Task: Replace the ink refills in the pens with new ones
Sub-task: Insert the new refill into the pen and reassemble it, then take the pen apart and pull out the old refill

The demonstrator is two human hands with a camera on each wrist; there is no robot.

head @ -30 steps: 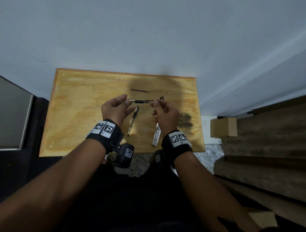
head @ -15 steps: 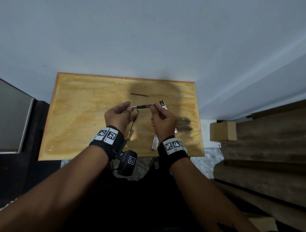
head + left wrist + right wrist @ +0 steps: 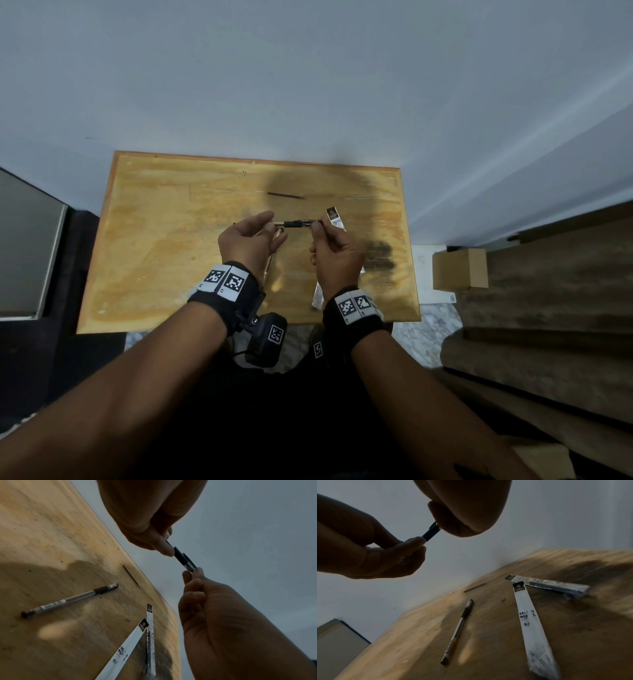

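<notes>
Head view: a pen [image 3: 298,223] held level above the wooden table [image 3: 154,240].
Left hand [image 3: 250,241]: pinches one end.
Right hand [image 3: 337,253]: pinches the other.
Table: second pen [image 3: 68,600], two refill packets [image 3: 534,623].

Above a wooden desk [image 3: 144,240] set against a pale wall, both hands hold one black pen [image 3: 297,223] level between them: the left hand [image 3: 249,244] pinches its left end, the right hand [image 3: 337,255] its right end. Beneath the hands lie a second pen [image 3: 270,270], mostly hidden by the left hand, and white refill packets [image 3: 318,296] partly covered by the right hand. Both wrists wear black bands with square printed markers, and a cardboard box [image 3: 460,269] sits on the floor right of the desk.
</notes>
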